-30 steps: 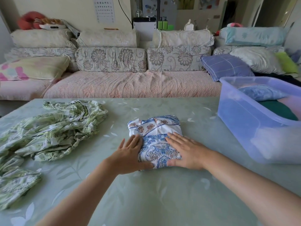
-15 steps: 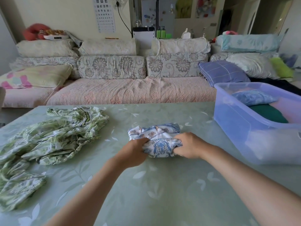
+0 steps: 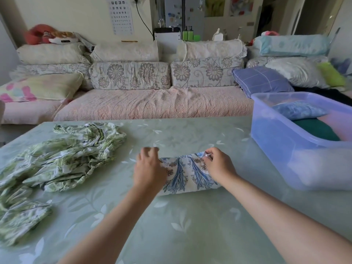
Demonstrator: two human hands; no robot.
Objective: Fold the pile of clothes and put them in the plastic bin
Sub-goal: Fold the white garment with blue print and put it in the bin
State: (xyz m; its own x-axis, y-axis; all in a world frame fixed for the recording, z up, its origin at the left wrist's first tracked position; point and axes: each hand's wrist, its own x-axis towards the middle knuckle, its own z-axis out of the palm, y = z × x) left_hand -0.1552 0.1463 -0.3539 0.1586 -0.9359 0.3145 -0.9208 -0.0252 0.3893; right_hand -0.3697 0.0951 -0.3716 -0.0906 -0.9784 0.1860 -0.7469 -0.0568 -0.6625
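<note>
Tabletop [image 3: 171, 229], pale green with a leaf pattern; both bare forearms reach in across its near edge.

Mid-table: folded blue floral garment [image 3: 187, 175], a compact white bundle with blue and brown print, lying flat, well short of the far edge.

Left hand [image 3: 150, 169] lies over the bundle's left end, fingers curled and motion-blurred. Cannot tell whether they have hold of any cloth.

Right hand [image 3: 219, 166] is at the bundle's right end. Thumb and fingertips are closed in a pinch on the far right corner of the fabric, the corner lifted slightly.

Left edge of the tabletop: green leaf-print clothes [image 3: 62, 157], unfolded and crumpled, trailing toward the near left corner. Apart from the bundle.

Right edge, a little farther back: translucent plastic bin [image 3: 282, 149], standing open. Inside it are a blue patterned item [image 3: 299, 111] and a dark green item [image 3: 316, 129] just beside it.

Beyond the far edge: sofa [image 3: 152, 105] with a pink quilted seat and floral back cushions, and a purple checked pillow [image 3: 261, 80] at its right end.

Wall behind: eye chart [image 3: 122, 16].
</note>
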